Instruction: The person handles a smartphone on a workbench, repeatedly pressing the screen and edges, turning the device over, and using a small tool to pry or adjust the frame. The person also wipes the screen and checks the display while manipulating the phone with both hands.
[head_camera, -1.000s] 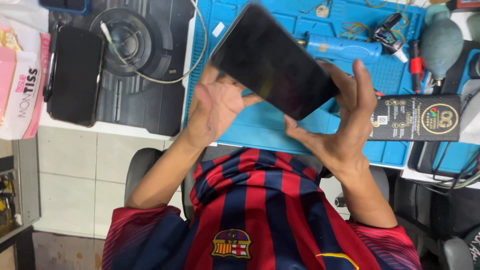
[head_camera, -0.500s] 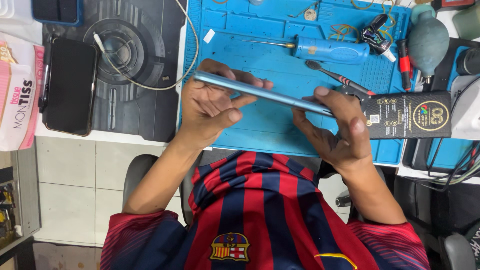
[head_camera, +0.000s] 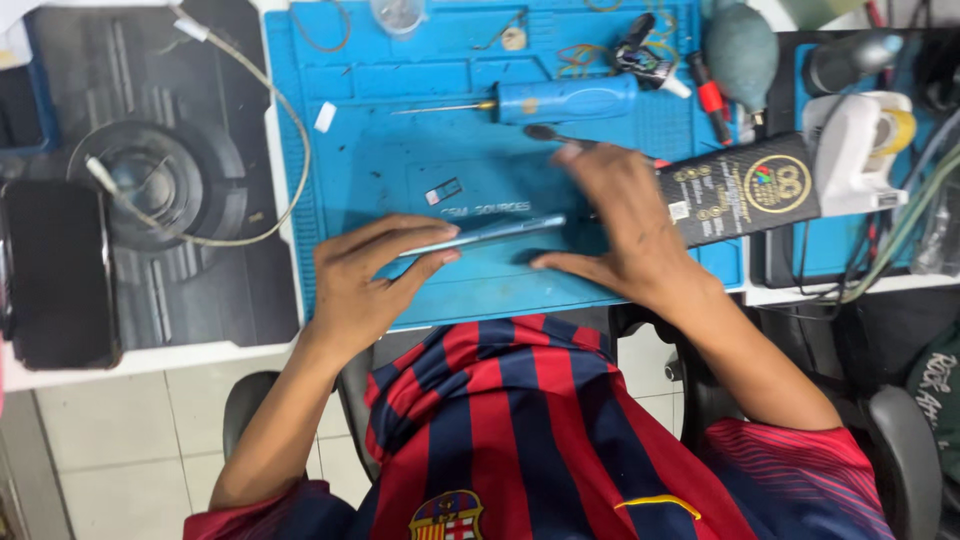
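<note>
Both forearms reached forward from the torso, bare below short sleeves. Left hand (head_camera: 365, 285) sat at the near left end of the thin tablet (head_camera: 490, 234), fingers curled, fingertips pinching its edge. Right hand (head_camera: 620, 225) lay at the tablet's right end, palm down, fingers spread, thumb stretched left along the near side.

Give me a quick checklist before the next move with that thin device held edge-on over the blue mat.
1. Left hand grips the thin device at its near end: ok.
2. Right hand holds the device's other end: cannot tell, palm hides the contact.
3. Blue mat under the device free of large tools: ok; only a small dark part lies close.
4. Blue screwdriver within reach, lying flat: ok.
5. Black box crowds the right hand: not ok.
6. Device's screen condition: cannot tell, only its edge shows.
</note>
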